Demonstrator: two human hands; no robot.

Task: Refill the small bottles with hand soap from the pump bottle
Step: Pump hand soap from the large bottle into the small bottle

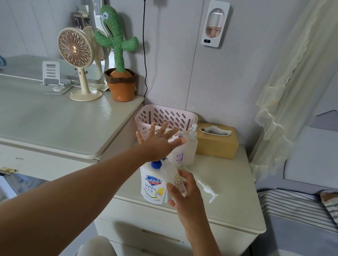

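A white hand-soap pump bottle (152, 187) with a blue pump head stands at the front left of the low cabinet top (235, 193). My right hand (187, 193) grips a small clear bottle (175, 177) with a cartoon figure, tilted toward the blue pump. My left hand (159, 138) hovers above the pump with fingers spread, holding nothing. Behind it stand a small bottle with a purple heart (179, 157) and a clear pump bottle (191, 146). A loose white pump top (207, 189) lies on the cabinet to the right.
A pink perforated basket (165, 116) and a tan tissue box (216, 141) sit at the back of the cabinet. On the higher desk (35, 117) to the left stand a fan (76, 54) and a cactus toy (119, 55). A bed (306, 223) is on the right.
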